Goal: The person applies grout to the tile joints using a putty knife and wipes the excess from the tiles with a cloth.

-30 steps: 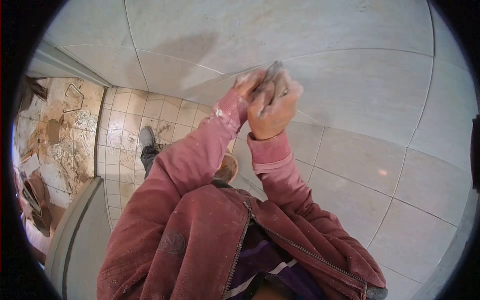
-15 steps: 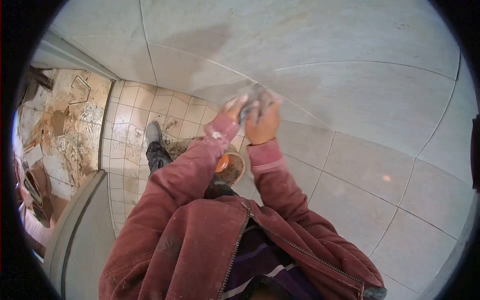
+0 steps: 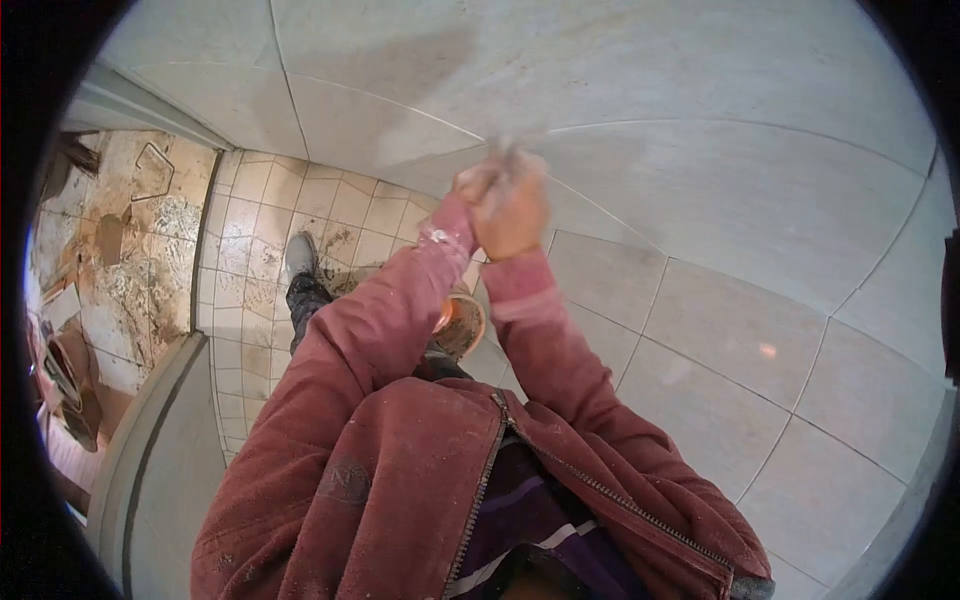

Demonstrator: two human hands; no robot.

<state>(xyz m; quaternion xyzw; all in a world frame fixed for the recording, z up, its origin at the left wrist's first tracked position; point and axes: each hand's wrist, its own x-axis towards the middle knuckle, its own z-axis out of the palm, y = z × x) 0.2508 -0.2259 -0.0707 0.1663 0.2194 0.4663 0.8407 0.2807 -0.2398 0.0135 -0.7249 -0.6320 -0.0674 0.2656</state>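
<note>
My left hand (image 3: 472, 184) and my right hand (image 3: 517, 212) are pressed together in front of the tiled wall (image 3: 700, 190). Both look closed, though motion smears their fingers. Between and just above them shows a blurred grey thing (image 3: 508, 155), soft-looking and too smeared to name. White residue marks the left sleeve cuff (image 3: 440, 236). Below the forearms stands a bucket (image 3: 462, 335) with an orange thing (image 3: 445, 316) at its left side, partly hidden by the left sleeve.
Dirt is scattered over the small floor tiles (image 3: 240, 235) around my shoe (image 3: 300, 254). At left, a doorway threshold (image 3: 205, 240) leads to a dirty floor with a bent metal piece (image 3: 153, 172). A pale door-like panel (image 3: 165, 460) stands at lower left.
Both hands have shifted slightly up and left, and the right hand now overlaps the left more. Less of the grey thing shows between them.
</note>
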